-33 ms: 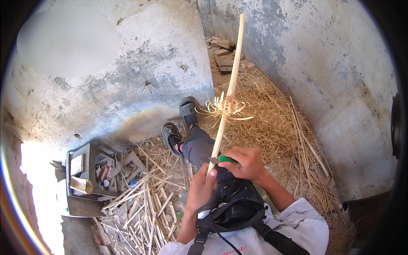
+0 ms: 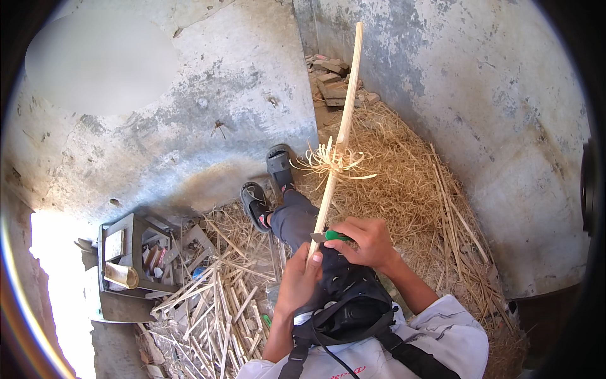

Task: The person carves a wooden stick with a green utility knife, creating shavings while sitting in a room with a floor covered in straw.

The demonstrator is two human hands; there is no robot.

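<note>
Over the lap [image 2: 341,268]: pale stick [image 2: 350,95], near end low in front of the body, far end slanting up and away past a heap of shavings [image 2: 391,170].
Left grip [image 2: 298,281]: wrapped around the stick's near end, thumb against it.
Right grip [image 2: 369,243]: closed on a green-handled knife [image 2: 332,235], its blade lying across the stick just beyond the left thumb.
Curls [image 2: 328,155]: thin strips fanning out partway along the stick.
Blade work: apparently paring the stick, perhaps at the beginning of a cut.
Next stroke: probably calls for a steady left hold and a shallow blade angle, driven toward the curls.
</note>
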